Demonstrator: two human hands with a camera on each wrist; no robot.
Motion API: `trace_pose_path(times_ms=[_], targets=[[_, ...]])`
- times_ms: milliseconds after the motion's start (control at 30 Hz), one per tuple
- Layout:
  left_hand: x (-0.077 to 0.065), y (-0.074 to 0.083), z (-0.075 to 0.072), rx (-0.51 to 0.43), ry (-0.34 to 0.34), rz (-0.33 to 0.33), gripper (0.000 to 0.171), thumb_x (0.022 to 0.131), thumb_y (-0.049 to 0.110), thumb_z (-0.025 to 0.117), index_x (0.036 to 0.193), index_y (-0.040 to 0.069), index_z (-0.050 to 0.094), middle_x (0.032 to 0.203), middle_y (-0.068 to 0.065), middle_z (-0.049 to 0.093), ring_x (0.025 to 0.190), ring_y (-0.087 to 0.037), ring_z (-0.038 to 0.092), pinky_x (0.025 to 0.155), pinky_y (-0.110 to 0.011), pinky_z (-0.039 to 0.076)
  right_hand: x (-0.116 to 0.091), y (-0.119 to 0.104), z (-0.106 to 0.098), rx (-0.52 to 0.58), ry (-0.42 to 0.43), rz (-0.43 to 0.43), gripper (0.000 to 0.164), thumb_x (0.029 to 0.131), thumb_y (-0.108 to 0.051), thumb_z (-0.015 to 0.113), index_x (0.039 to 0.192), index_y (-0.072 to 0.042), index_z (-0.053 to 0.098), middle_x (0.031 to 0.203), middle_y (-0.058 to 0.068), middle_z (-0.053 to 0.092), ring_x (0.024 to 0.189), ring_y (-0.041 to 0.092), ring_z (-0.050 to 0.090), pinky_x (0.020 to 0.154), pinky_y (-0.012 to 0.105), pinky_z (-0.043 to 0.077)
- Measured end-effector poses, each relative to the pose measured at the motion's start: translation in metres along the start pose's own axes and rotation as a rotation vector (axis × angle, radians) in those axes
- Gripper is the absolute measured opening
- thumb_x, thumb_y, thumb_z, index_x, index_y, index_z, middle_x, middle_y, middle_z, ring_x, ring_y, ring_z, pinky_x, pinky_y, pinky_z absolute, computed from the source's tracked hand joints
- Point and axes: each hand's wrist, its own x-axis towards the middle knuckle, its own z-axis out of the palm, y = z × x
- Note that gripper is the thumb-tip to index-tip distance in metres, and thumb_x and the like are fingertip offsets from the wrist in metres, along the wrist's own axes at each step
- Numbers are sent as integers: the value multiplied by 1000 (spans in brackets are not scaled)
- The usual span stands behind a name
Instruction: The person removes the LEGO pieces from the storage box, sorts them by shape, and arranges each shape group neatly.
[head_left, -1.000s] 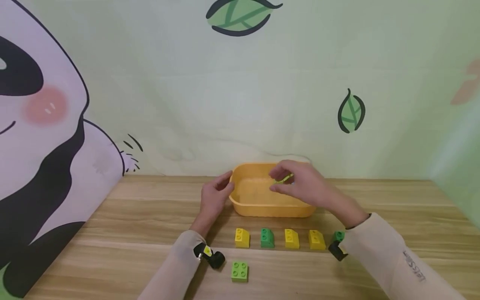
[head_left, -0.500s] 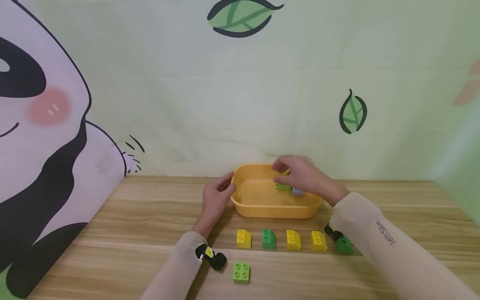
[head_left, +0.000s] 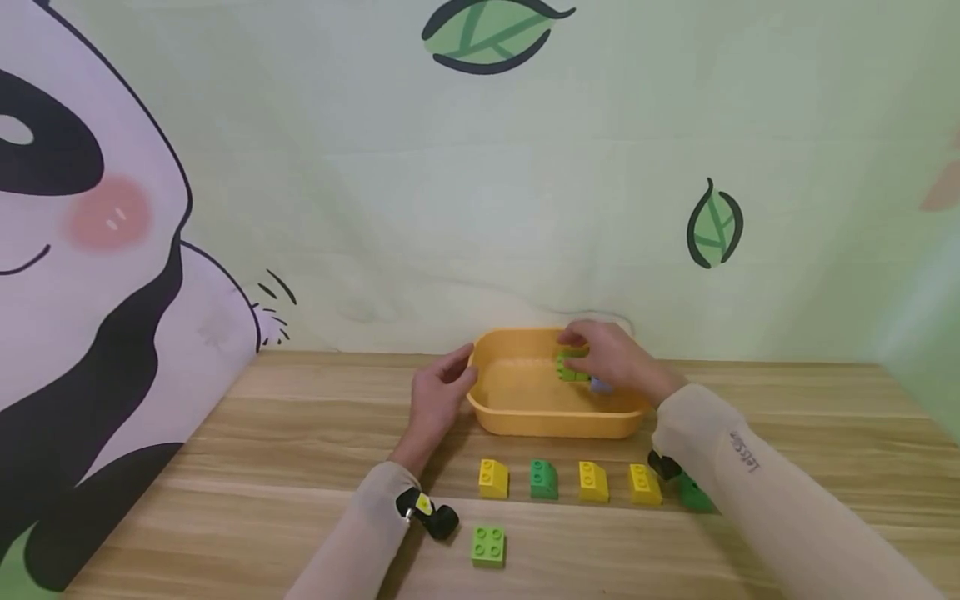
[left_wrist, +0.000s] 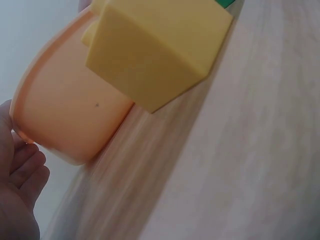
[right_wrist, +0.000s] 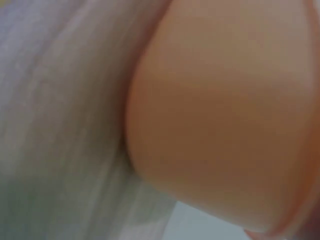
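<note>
My left hand [head_left: 437, 396] holds the left end of a yellow plastic tub [head_left: 517, 423], thumb at the rim; in the left wrist view its fingers [left_wrist: 31, 170] curl beside the outer wall. My right hand [head_left: 611, 354] reaches down inside the tub's right half. Lime-green toy bricks [head_left: 573, 375] show around its thumb and fingertips; whether it grips one I cannot tell. A light blue brick [head_left: 602, 385] lies under that hand. In the right wrist view the tub wall [right_wrist: 215, 115] fills much of the frame, and the right fingers are out of sight.
In front of the tub stands a row of sloped bricks: yellow [head_left: 493, 479], green [head_left: 543, 480], yellow [head_left: 592, 482], yellow [head_left: 645, 483], and green [head_left: 696, 493], partly behind the right sleeve. A lime 2x2 brick [head_left: 488, 547] sits nearer on the wooden table [head_left: 300, 467]. A printed backdrop rises behind.
My right hand has lowered in the tub onto the lime-green bricks, its forearm drawing inward over the rightmost green brick. The left hand stays at the rim; the head view has shifted slightly.
</note>
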Motion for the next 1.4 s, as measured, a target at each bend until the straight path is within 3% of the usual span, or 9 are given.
trace_pose_path(times_ms=[300,500,900,1133,1400], targets=[[0,-1,0,-3,2,-11,38,95,1,73,132,-2,73,124,-19,74,115,-31,70,97,-31,57,0,9,11,-57,22,5,36,97,-9,76,132,0,68,131,16,70,122,34,64,110,52,49],[1,1,0,6,-4,-19,38,96,4,73,133,-1,72,126,-18,74,118,-31,69,100,-38,57,2,11,10,-133,16,-46,34,95,-10,80,126,1,71,125,16,71,117,33,64,108,52,50],[3,0,2,11,-2,-16,38,96,1,73,133,-1,72,126,-19,74,118,-32,70,101,-40,57,5,10,8,-193,-26,-32,30,95,-11,80,122,0,72,117,13,72,104,29,63,104,49,53],[3,0,2,12,-8,-13,38,96,2,73,134,0,72,127,-18,73,119,-31,69,102,-40,56,2,3,-1,-138,-12,-39,30,95,-8,79,122,3,72,115,13,71,103,29,63,100,48,55],[2,-3,1,11,-3,-22,38,95,2,73,133,0,72,126,-19,74,118,-31,69,101,-38,57,-10,-12,-14,-34,51,-25,36,98,-11,76,131,2,69,126,16,69,114,34,63,104,50,54]])
